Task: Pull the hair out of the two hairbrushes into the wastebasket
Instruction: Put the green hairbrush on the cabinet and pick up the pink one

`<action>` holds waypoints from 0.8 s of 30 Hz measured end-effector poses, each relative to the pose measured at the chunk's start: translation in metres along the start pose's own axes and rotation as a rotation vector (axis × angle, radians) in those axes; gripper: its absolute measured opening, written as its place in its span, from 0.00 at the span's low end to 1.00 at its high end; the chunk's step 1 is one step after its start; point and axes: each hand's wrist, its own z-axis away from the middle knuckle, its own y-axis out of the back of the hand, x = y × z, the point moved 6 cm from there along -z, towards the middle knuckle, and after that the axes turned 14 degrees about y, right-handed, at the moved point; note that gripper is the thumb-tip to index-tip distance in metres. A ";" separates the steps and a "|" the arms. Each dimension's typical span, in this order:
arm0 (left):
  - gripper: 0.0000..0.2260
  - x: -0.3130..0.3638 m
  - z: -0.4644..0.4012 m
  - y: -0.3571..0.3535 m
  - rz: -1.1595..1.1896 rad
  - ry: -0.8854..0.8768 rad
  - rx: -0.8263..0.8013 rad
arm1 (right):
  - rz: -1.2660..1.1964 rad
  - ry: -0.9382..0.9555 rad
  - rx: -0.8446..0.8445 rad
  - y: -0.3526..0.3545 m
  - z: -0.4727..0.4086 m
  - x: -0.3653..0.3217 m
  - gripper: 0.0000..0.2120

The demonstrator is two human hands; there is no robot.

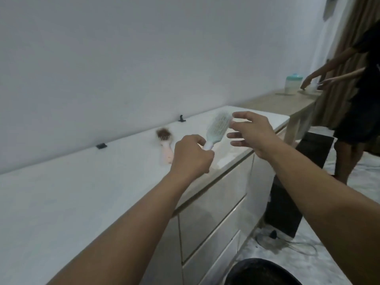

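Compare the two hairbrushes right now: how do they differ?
The pale blue hairbrush is held up by its handle in the left hand; the pink hairbrush lies on the white countertop. The pink one carries a brown hair clump; the blue one's bristles look mostly bare. Both have light handles.

One camera on the person's head looks forward and down, close over the white counter (pixel 82 192).
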 end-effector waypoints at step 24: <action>0.17 -0.103 -0.083 0.148 -0.187 0.270 0.483 | 0.495 0.282 -0.478 -0.225 -0.074 -0.005 0.18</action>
